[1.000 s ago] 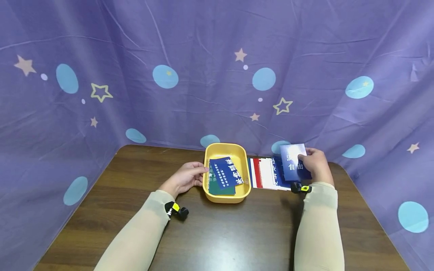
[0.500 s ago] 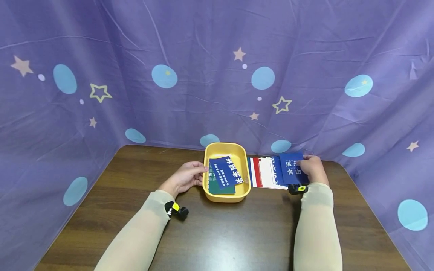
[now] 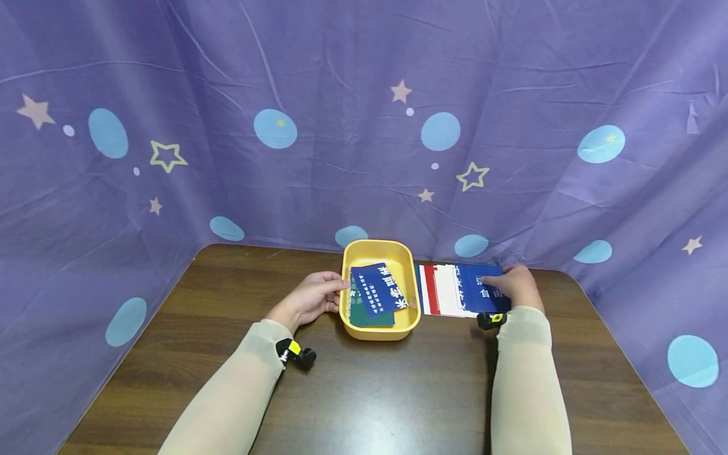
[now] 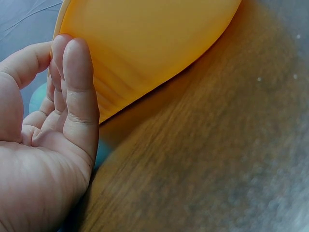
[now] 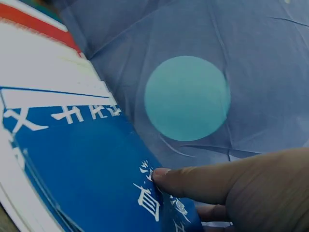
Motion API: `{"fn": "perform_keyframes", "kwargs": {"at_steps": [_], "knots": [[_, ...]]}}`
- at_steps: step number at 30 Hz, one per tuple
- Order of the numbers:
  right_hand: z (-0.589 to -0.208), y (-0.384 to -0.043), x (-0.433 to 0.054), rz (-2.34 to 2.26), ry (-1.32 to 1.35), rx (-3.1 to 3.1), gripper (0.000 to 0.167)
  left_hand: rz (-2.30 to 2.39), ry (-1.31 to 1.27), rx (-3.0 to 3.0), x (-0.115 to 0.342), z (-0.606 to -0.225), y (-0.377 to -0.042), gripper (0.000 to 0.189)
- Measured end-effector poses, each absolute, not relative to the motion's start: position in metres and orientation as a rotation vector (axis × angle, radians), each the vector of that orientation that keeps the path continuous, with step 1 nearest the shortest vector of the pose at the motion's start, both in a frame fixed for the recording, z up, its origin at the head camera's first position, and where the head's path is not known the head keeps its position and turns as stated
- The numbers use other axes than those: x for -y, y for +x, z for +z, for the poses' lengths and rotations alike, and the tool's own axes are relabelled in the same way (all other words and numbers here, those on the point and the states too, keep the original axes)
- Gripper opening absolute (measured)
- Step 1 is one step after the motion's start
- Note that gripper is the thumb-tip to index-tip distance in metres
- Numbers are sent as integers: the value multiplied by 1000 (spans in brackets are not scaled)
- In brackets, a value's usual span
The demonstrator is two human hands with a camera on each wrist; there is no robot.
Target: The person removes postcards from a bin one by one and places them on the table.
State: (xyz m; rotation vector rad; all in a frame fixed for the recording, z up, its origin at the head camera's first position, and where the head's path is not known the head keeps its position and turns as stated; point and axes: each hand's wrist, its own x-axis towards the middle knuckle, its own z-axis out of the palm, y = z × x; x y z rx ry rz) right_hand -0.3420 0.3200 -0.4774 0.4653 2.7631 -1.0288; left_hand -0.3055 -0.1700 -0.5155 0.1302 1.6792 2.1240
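Observation:
My left hand point(image 3: 309, 297) pinches the left rim of a yellow plastic tray point(image 3: 380, 335), its fingers against the outer wall point(image 4: 145, 53) in the left wrist view. A blue card with white characters point(image 3: 380, 291) lies askew on a green card point(image 3: 372, 321) inside the tray. To the right, a blue card point(image 3: 482, 304) lies over the right end of a fanned row of cards point(image 3: 446, 291). My right hand point(image 3: 520, 291) holds that card by its right side. In the right wrist view the thumb point(image 5: 188, 181) presses on its printed face; the other fingers are mostly hidden.
The row overlaps in blue, red and white strips beside the tray's right wall. Both stand near the back edge of the brown wooden table point(image 3: 364, 392). A purple curtain point(image 3: 352, 177) hangs close behind and at both sides.
My right hand has brought the raised blue card down and slightly left onto the end of the row. The left hand and the tray have stayed put.

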Motion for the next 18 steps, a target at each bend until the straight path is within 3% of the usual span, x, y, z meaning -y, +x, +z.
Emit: {"fn": "perform_keyframes", "kwargs": {"at_steps": [14, 18], "knots": [[-469, -337, -305, -876, 526, -2756, 89, 2119, 131, -1676, 169, -515, -305, 8], [-466, -339, -306, -847, 458, -2822, 79, 2120, 127, -1671, 170, -514, -304, 9]]}}
